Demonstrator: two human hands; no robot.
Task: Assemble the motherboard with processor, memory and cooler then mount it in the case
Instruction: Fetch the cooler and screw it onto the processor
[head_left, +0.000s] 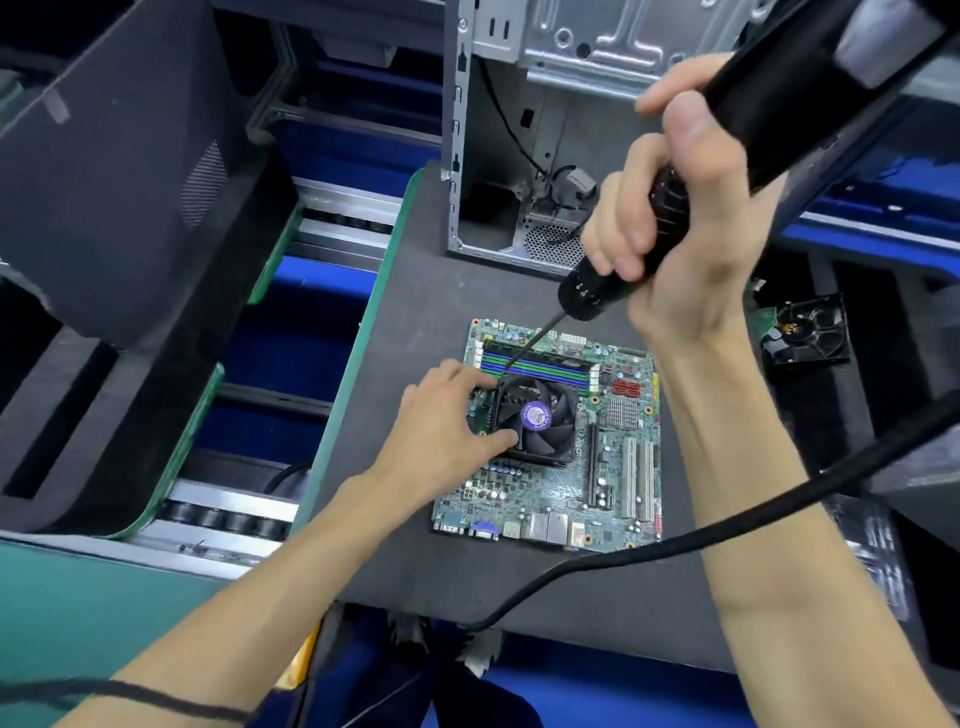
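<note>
A green motherboard (561, 499) lies flat on the dark mat (415, 322). A black cooler (537, 418) with a purple hub label sits on it, and a memory stick (540, 358) stands in the slots just behind. My left hand (441, 421) holds the cooler's left side, fingers on its top-left corner and thumb at its lower-left edge. My right hand (670, 228) grips a black electric screwdriver (613, 270), whose bit slants down to the cooler's far-left corner. An open metal case (498, 156) stands behind the board.
The screwdriver's black cable (675, 540) loops across the mat's near side. A second black fan (808, 330) lies to the right. Dark foam trays (119, 197) sit on a roller conveyor (223, 514) at the left, beside the green bench edge.
</note>
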